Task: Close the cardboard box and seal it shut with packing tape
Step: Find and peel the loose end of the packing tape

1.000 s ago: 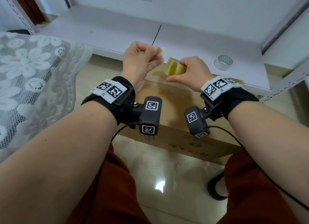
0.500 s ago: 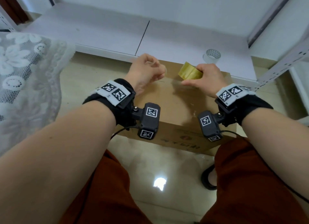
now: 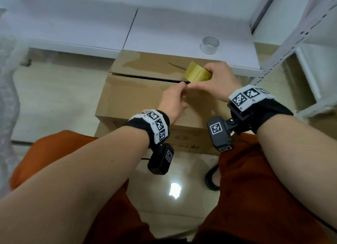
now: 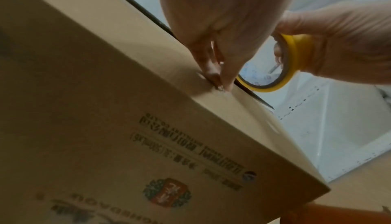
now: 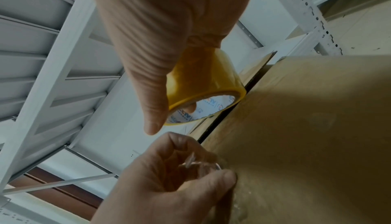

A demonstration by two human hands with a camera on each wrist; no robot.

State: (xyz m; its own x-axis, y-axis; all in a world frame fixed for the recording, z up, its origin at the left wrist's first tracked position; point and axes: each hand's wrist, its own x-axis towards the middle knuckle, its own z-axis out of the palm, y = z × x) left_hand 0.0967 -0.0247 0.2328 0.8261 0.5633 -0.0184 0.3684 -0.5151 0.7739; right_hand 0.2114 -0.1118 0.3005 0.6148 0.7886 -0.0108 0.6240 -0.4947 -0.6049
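Observation:
The brown cardboard box stands on the floor between my knees, its top flaps folded down with a dark seam across the top. My right hand grips a yellow packing tape roll just over the seam's right part, thumb outside and a finger inside the core. My left hand pinches the clear free tape end against the near flap, right beside the roll. In the left wrist view the left fingertips touch the cardboard by the tape roll.
A second, pale tape roll sits on the low white boards behind the box. A thin grey metal item lies on the far flap. White metal shelving rises at the right, lace cloth at the left.
Both hands have come down from above the box's far edge to its top near the seam. The left hand has moved right, close beside the roll.

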